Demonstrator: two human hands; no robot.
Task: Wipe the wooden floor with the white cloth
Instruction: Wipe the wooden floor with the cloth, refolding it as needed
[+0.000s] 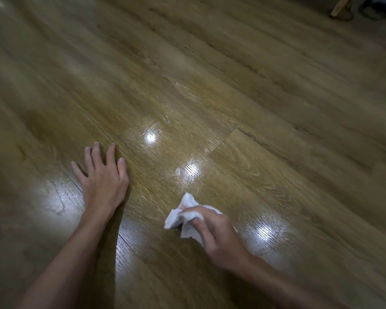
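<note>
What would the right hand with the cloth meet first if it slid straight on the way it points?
Probably the small pale spot on the wooden floor, just ahead of the white cloth that the right hand grips. Beyond it, only bare boards show.

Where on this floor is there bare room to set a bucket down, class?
Bare wooden floor stretches beyond both hands, up to the blurred object at top right. Crowded near the camera: left hand flat on the boards, right hand gripping the white cloth.

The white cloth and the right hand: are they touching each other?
Touching. The head view shows the right hand with its fingers curled over the white cloth, gripping it just above the wooden floor.
</note>
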